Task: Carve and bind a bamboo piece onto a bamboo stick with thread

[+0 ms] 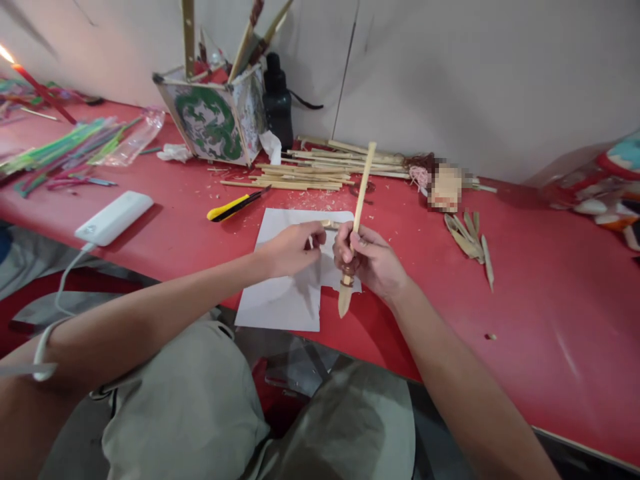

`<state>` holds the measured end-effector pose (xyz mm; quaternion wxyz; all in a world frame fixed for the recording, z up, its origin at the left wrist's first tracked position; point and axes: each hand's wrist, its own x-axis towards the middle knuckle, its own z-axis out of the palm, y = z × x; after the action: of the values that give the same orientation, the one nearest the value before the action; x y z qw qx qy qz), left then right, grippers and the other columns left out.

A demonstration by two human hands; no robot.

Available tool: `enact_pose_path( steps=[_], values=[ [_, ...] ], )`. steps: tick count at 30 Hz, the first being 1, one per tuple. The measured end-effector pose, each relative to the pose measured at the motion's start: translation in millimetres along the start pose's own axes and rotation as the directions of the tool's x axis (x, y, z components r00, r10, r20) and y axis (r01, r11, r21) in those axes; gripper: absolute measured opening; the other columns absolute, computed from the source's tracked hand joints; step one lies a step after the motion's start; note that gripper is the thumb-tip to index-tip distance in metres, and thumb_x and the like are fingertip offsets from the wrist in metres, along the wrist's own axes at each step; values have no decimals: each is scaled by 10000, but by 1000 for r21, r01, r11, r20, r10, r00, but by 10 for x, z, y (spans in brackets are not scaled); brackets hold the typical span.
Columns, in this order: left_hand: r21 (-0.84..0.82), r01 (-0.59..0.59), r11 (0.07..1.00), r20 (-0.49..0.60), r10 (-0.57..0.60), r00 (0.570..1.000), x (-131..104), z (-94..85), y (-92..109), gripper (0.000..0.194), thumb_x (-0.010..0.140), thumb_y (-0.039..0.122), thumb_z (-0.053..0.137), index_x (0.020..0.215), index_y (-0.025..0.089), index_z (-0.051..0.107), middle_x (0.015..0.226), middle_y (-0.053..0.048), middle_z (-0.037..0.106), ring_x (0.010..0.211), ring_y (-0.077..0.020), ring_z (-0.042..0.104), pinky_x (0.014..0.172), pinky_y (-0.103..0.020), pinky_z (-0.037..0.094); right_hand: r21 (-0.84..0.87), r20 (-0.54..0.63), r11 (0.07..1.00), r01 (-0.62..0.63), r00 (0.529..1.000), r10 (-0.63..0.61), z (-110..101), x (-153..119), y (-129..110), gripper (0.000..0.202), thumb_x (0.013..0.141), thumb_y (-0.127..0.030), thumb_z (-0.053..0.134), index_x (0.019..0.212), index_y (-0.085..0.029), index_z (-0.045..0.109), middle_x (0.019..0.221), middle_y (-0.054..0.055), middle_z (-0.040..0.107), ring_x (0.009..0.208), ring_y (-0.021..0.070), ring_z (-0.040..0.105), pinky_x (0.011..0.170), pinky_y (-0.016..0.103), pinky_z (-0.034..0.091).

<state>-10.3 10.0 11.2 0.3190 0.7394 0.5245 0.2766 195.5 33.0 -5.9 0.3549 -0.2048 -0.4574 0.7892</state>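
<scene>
My right hand (373, 257) is closed round a slim pale bamboo stick (365, 183), held nearly upright. Its lower end is a flat pointed tip (345, 303), with brown cord (348, 267) bound just above it. To the left, over the paper, my left hand (295, 250) has loosely curled fingers with a gap at the thumb, and I see nothing held in it. A small pale bamboo piece (330, 225) lies just beyond the fingers, partly hidden. Beneath both hands are white paper sheets (280, 303).
Behind the paper lie a yellow-black utility knife (237, 205) and several bamboo sticks (300, 177). A dragon-patterned holder (210, 123) and black bottle (277, 107) stand at the wall. A lit red candle (43, 92), white power bank (115, 218) and dry bamboo slips (467, 237) surround the workspace.
</scene>
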Motion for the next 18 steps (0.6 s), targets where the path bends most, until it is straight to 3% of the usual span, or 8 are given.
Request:
enact_pose_path(
  steps=[3,6,8,13,15,17,18],
  values=[
    [-277,37,960,-195,-94,976,48,-69,-7,98,865,235,578,951,190,591,908,-26,660,688,-108,593,621,-248,458,-40,113,993,-110,987,114,30,-24,24,229,928,-420,716,919,-220,605,639,-39,555,550,115,472,515,239,383],
    [-597,48,801,-210,-213,954,61,-156,46,290,977,434,499,1014,173,619,979,-52,668,717,-99,637,619,-224,478,-110,223,973,-203,949,224,82,-48,52,274,923,-448,718,923,-196,611,620,-32,558,554,115,463,509,235,351],
    [-666,28,746,-216,-229,949,49,-194,83,339,993,476,490,991,165,625,952,-50,670,699,-93,642,611,-214,474,-148,270,964,-219,929,252,123,-62,69,306,914,-472,728,930,-185,621,604,-36,553,545,108,447,514,235,342],
    [-647,-88,758,-311,-157,937,14,-183,122,232,960,394,601,906,170,626,761,5,606,608,-71,579,560,-200,429,-277,252,938,-206,927,278,198,-53,78,354,911,-504,737,1040,-181,672,666,-19,620,586,106,522,562,234,397],
    [-670,-110,734,-316,-148,937,8,-171,135,244,954,401,622,864,174,616,735,10,592,607,-70,561,559,-200,435,-322,162,931,-171,959,232,211,-51,56,414,916,-534,720,1135,-184,696,829,30,703,609,106,543,569,248,419],
    [-693,-135,708,-325,-140,935,1,-175,159,276,944,416,648,822,175,593,701,20,567,591,-66,538,548,-197,435,-329,-47,940,-92,996,82,246,-110,6,425,939,-555,677,1171,-201,718,1021,70,737,587,93,511,555,263,423],
    [-700,-147,699,-332,-136,934,-2,-183,173,291,939,422,660,806,175,583,679,26,551,576,-63,524,539,-196,433,-327,-176,944,-41,984,-19,282,-179,-32,412,960,-557,642,1170,-214,729,1090,79,739,575,89,488,552,272,429]
  ],
)
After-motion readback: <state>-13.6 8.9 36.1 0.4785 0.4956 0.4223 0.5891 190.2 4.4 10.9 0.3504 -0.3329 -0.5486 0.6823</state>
